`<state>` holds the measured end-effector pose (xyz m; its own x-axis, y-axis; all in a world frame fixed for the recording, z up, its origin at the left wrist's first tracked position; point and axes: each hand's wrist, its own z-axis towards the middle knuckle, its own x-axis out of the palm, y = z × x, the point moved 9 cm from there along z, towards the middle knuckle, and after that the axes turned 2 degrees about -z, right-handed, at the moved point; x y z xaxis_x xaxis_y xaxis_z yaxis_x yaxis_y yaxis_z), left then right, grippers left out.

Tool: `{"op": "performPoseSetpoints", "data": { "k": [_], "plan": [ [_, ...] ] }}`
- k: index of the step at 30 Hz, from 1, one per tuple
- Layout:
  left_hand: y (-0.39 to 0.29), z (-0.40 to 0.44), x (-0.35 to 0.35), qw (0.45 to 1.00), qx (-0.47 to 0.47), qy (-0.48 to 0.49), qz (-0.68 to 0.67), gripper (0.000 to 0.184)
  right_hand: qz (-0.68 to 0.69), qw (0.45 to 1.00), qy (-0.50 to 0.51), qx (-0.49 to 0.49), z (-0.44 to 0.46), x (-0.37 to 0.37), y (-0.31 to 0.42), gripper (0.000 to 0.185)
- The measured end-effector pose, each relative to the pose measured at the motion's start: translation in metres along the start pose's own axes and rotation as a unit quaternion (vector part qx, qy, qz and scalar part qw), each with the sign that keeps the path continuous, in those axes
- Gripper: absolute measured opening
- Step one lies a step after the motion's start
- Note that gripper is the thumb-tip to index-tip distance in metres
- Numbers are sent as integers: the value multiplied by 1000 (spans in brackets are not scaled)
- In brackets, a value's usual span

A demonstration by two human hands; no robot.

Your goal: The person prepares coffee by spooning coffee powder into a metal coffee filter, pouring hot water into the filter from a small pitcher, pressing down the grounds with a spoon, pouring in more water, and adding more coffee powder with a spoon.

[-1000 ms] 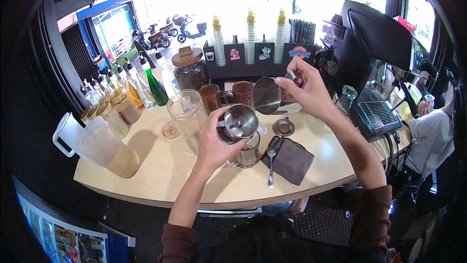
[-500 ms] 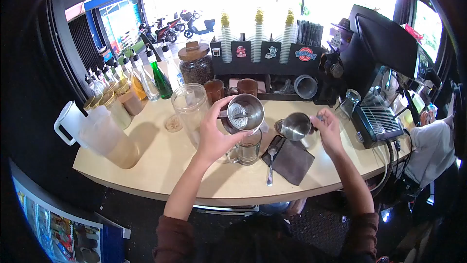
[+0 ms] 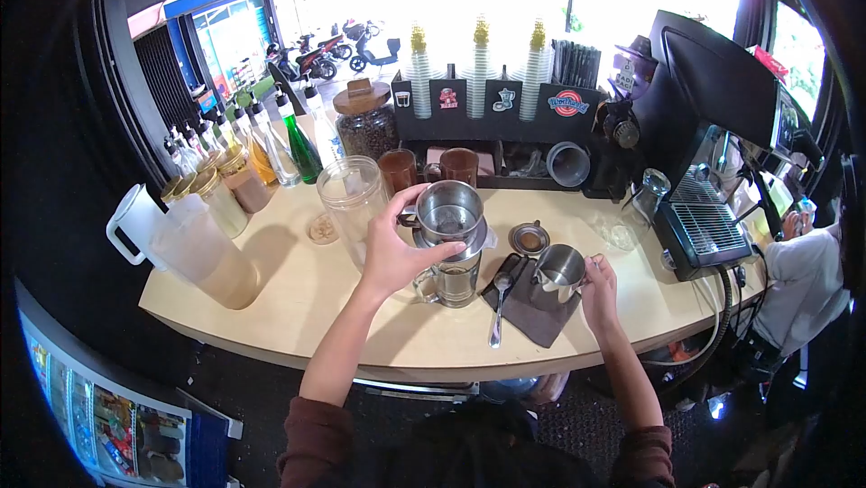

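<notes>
My left hand (image 3: 397, 253) is closed around a metal coffee drip filter (image 3: 449, 210), its open top towards me. The filter is over a glass mug (image 3: 456, 282); I cannot tell whether it rests on the rim. My right hand (image 3: 598, 280) grips the handle of a small steel pitcher (image 3: 559, 273), which is above or on a dark folded cloth (image 3: 546, 318). A spoon (image 3: 498, 308) lies along the cloth's left side. Behind the pitcher is a small round metal lid (image 3: 529, 238) with something brownish in its middle.
A large clear jar (image 3: 347, 208) stands left of the filter, beside a round wooden lid (image 3: 322, 228). Two plastic jugs (image 3: 198, 258) are at the counter's left, syrup bottles (image 3: 298, 141) behind. An espresso machine (image 3: 708, 217) stands right, near another person (image 3: 803, 280).
The filter has been lowered a little and levelled over the glass mug. My right hand has brought the pitcher down and slightly towards me, uncovering the round metal lid.
</notes>
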<state>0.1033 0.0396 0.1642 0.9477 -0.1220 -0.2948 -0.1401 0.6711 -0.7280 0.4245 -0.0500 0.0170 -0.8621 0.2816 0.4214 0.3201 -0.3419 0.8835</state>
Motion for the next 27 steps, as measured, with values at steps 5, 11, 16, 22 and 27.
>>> {"op": "performPoseSetpoints", "data": {
  "k": [5, 11, 16, 22, 27],
  "plan": [
    [4, -8, 4, 999, -33, 17, -2, 78, -20, 1000, -21, 2, -2, -6, -3, 15],
    [7, -14, 10, 999, -34, 34, -6, 79, -119, 993, -10, -4, -1, -14, -2, 20],
    [10, -18, 12, 999, -33, 25, -14, 81, -230, 972, -24, -41, -1, -21, 19, 21],
    [-3, -21, 8, 998, 37, -2, -42, 89, -363, 918, -35, -158, 8, 5, 80, 23],
    [10, -61, -56, 960, 214, -180, 3, 86, -409, 880, 45, -237, 7, 86, 132, 14]
  ]
}}
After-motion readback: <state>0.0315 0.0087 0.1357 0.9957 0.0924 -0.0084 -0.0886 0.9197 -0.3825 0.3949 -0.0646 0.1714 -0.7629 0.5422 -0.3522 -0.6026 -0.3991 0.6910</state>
